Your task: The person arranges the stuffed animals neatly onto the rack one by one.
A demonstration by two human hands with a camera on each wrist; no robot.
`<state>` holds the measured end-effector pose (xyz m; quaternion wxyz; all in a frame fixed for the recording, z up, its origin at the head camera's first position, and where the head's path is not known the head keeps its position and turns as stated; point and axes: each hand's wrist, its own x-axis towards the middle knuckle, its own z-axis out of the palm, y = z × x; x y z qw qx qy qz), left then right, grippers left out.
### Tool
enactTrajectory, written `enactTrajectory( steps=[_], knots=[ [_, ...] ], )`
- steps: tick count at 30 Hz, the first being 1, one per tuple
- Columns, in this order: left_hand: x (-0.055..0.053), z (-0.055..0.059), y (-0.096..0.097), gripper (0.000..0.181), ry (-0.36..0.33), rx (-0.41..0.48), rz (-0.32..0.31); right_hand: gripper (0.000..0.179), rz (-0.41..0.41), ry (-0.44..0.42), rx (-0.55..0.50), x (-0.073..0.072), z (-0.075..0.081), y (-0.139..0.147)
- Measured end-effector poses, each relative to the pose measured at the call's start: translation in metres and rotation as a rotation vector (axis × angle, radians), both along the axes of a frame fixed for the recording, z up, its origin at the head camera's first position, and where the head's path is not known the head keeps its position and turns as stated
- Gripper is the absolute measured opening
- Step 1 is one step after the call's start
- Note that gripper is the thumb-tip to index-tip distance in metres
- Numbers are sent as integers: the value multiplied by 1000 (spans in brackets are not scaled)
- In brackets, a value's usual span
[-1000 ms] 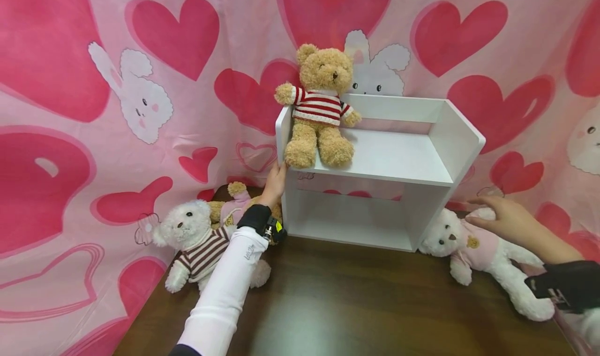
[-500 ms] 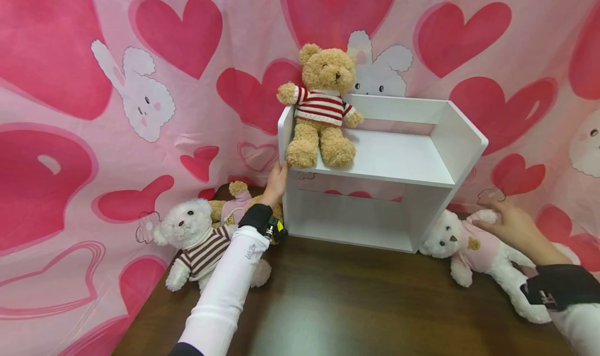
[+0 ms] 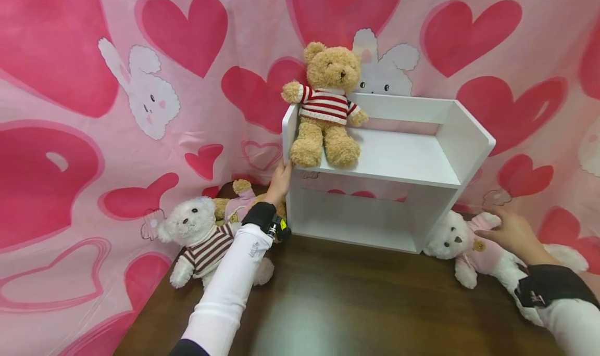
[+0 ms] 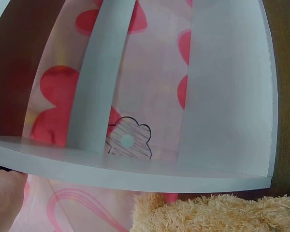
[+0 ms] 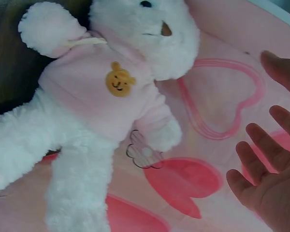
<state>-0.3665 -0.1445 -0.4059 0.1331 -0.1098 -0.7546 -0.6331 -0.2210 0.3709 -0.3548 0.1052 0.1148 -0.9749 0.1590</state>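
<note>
My left hand (image 3: 279, 183) touches the outer left side of a white two-tier shelf (image 3: 396, 153); in the left wrist view no fingers show on the panel's inner face. A tan teddy bear (image 3: 325, 106) in a red-and-white striped sweater sits at the left end of the upper tier. Over at the right, my right hand (image 3: 513, 233) hovers by a white teddy bear (image 3: 483, 246) in a pink top, which lies on its back beside the shelf. In the right wrist view my spread fingers (image 5: 256, 154) are apart from this bear.
Left of the shelf lie a white teddy bear (image 3: 203, 236) in a brown-striped top and, partly hidden behind my left forearm, a tan teddy bear (image 3: 240, 205) in pink. Everything stands on a dark wooden table (image 3: 328, 299). A pink heart-print cloth (image 3: 201, 106) hangs close behind.
My right hand has come down and slightly inward over the white bear in pink, uncovering its far leg. My left hand stays at the shelf's side. The head view has shifted a little left.
</note>
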Motion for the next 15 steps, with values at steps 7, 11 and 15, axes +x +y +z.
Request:
enactTrajectory(
  steps=[7,11,15],
  knots=[
    [72,71,12,53,-119,-21,-9,73,-28,-71,4,-5,-13,7],
    [67,68,12,53,-133,-37,8,70,-54,-87,22,-6,-22,9],
    [28,30,6,57,-82,-26,17,70,-72,-92,29,-6,-30,11]
  ],
)
